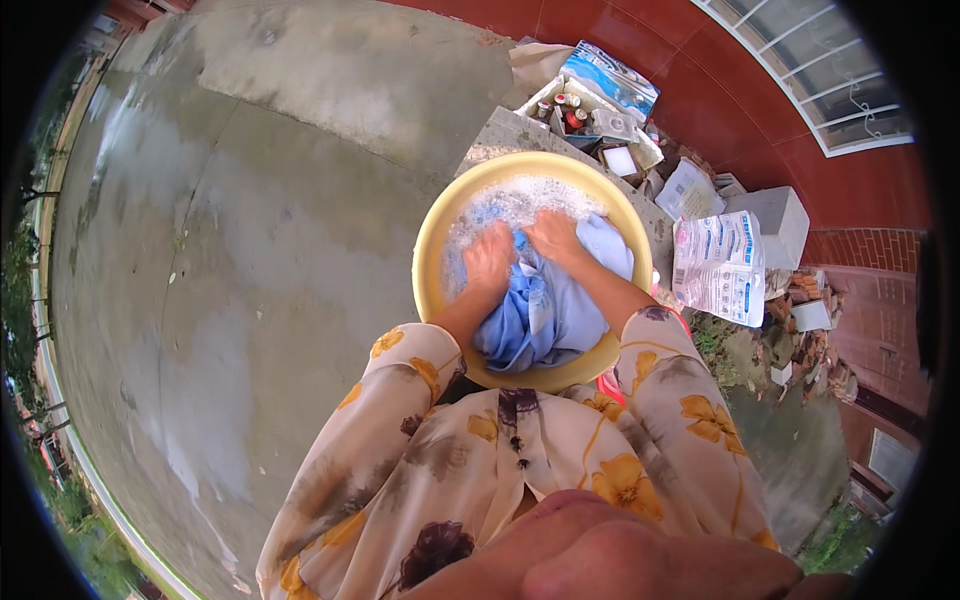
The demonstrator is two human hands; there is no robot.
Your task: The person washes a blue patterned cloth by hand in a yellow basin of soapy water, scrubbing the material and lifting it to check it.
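Cloth (545,310), blue, lay bunched amid suds (518,202) in a yellow basin (428,255) while the left grip (489,258) and the right grip (553,237) both pinched its folds.

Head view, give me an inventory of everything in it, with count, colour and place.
Basin: 1, yellow, centre
Cloth: count unclear, blue, in basin
Suds: one mass, white, basin's far side
Slab: 1, grey, under basin
Box: 1, white, beyond basin
Containers: several, some red, in box
Carton: 1, blue and white, behind box
Pouch: 1, mostly white, right of basin
Block: 1, pale grey, behind pouch
Rubble: uncounted, reddish, right
Wall: red, top right
Window: 1, white bars, top right
Ground: grey, left
Top: 1, floral cream, below basin
Left hand, right hand: 2, bare, in basin; grip unclear
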